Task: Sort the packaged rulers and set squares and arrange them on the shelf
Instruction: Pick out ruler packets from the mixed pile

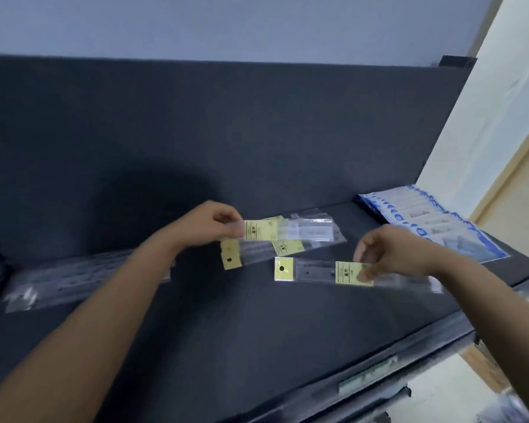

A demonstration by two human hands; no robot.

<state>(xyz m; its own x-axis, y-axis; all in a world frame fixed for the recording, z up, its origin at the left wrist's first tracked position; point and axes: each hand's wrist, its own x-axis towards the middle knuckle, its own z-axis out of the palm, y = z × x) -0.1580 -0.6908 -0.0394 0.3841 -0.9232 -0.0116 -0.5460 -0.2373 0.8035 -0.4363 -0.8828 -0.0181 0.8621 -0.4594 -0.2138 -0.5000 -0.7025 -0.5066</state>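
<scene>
Clear ruler packet (287, 230), left hand (209, 224), second packet (345, 271), right hand (391, 253), axes left-right

Before us the shelf (196, 331) runs left to right, with its back panel (226, 132) standing behind it. At the left end the long packets (83, 276) lie flat on the shelf. In the middle lies a small pile of ruler packets (257, 254); our left hand (214, 224) holds one ruler packet (287, 230) just above that pile. Right of the pile and nearer us, our right hand (391, 254) pinches a second ruler packet (353, 273). Behind that hand, at the shelf's right end, lies a row of overlapping packets (434, 224).
</scene>
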